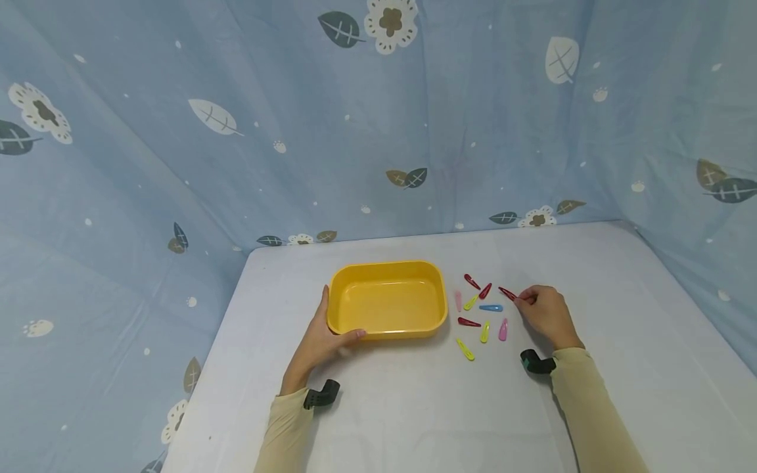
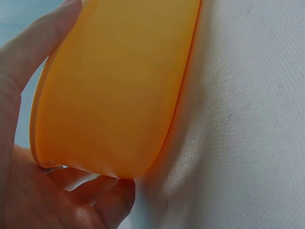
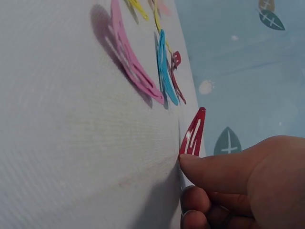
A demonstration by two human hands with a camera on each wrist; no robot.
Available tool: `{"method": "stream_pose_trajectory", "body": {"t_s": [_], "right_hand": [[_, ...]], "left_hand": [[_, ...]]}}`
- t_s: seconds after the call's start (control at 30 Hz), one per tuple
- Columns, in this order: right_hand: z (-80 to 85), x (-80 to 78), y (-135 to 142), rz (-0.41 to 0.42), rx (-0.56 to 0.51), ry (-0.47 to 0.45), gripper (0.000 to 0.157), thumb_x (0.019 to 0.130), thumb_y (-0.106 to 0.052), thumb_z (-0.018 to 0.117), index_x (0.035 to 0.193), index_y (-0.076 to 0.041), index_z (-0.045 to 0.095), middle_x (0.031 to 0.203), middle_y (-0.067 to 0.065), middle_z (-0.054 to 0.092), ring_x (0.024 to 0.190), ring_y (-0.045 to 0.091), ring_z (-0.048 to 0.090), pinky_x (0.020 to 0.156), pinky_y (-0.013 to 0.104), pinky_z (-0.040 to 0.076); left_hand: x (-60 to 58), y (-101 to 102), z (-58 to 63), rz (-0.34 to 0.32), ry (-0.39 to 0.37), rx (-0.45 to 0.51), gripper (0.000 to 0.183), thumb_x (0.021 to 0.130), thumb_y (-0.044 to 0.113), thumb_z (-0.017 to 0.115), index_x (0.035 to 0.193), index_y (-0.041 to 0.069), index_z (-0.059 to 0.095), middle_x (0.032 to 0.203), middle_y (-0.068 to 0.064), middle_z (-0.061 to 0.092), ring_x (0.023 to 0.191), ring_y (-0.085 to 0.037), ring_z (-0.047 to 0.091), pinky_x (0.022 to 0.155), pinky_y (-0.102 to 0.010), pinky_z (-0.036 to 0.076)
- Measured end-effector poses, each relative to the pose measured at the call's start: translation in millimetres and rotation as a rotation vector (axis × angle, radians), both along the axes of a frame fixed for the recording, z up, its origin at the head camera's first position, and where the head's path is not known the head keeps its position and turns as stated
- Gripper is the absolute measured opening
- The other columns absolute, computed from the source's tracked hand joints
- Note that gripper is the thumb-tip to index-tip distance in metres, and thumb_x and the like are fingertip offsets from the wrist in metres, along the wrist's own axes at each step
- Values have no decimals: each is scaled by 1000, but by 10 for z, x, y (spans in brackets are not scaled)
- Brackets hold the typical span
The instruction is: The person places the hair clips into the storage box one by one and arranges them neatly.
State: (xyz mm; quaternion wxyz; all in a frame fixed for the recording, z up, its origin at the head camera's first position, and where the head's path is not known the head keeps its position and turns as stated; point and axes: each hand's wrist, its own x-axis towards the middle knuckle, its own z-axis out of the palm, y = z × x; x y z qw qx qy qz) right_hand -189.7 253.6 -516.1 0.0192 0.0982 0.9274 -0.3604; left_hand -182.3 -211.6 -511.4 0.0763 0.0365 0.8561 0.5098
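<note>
A yellow plastic tray (image 1: 387, 302) lies on the white-covered table. At its left front corner my left hand (image 1: 319, 341) grips it, the thumb along the front wall and the other fingers at the left end. The left wrist view shows the tray's outer wall (image 2: 114, 90) between thumb and fingers. To the right, my right hand (image 1: 550, 316) pinches a red snap hair clip (image 3: 193, 136) by one end between thumb and finger. Beside it lie a blue hair clip (image 1: 491, 307) and a pink hair clip (image 1: 503, 330).
Several more clips lie between tray and right hand, among them a red clip (image 1: 469, 322), a yellow clip (image 1: 465, 349) and a pale pink clip (image 1: 458, 301). A blue patterned cloth (image 1: 331, 131) hangs behind the table (image 1: 414, 407).
</note>
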Motion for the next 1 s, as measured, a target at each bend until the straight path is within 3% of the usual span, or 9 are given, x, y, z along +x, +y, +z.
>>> {"method": "stream_pose_trajectory", "body": {"t_s": [0.43, 0.83, 1.0], "right_hand": [[22, -27, 29, 38, -6, -75, 27, 104, -13, 50, 114, 8, 63, 105, 24, 64, 92, 33, 56, 77, 37, 50], [66, -30, 73, 54, -32, -89, 35, 104, -22, 55, 112, 10, 68, 101, 23, 66, 91, 31, 55, 71, 31, 47], [63, -42, 92, 36, -55, -101, 39, 104, -24, 56, 117, 11, 67, 108, 25, 65, 96, 33, 55, 76, 34, 50]], "left_hand": [[4, 0, 9, -10, -6, -1, 139, 74, 46, 93, 167, 24, -8, 176, -4, 4, 160, -29, 24, 131, -54, 20], [-9, 3, 1, -17, 5, -4, 138, 76, 46, 91, 167, 20, -8, 177, -6, 4, 160, -31, 23, 131, -55, 19], [-6, 2, -8, -12, -3, -5, 138, 76, 47, 91, 167, 22, -9, 177, -6, 4, 159, -30, 25, 131, -55, 19]]}}
